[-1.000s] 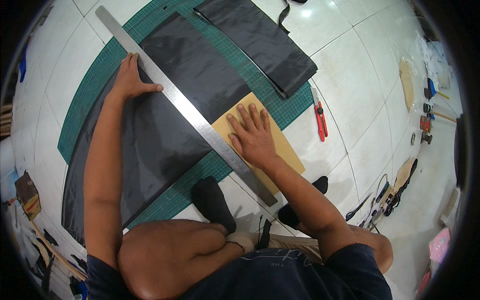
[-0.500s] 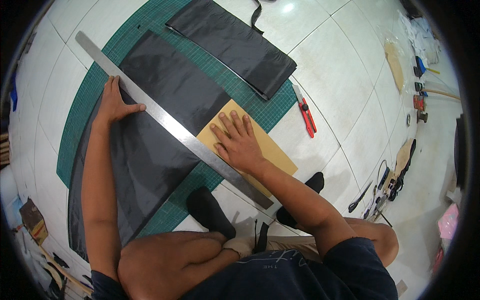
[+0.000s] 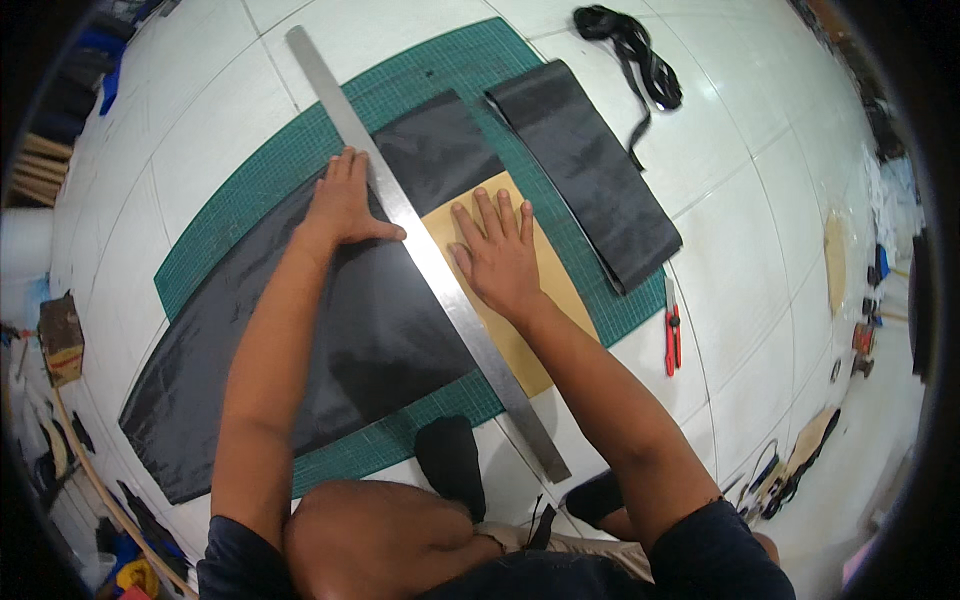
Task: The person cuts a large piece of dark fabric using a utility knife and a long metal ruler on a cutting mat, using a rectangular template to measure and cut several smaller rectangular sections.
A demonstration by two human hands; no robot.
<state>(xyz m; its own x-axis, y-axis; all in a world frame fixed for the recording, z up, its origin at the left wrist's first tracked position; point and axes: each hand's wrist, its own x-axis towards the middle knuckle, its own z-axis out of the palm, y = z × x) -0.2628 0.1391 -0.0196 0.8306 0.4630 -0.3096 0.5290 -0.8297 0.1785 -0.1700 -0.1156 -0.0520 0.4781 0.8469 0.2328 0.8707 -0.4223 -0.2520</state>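
Note:
A long steel ruler lies diagonally across a sheet of black material spread on a green cutting mat. My left hand rests on the sheet with thumb stretched out, the thumb tip and fingertips reaching the ruler's left edge. My right hand presses flat, fingers spread, on a tan rectangular board. That board lies along the ruler's right side and overlaps part of the black sheet. Neither hand grasps anything.
A folded black strip lies on the mat's right part. Beside the mat, a red utility knife has its blade showing. A coiled black strap sits on the white tiled floor beyond. My socked foot is near the ruler's lower end.
The whole view has turned and shifted, so the mat and tools sit further right and the coiled strap has come into sight. Both hands keep their places at the ruler and board.

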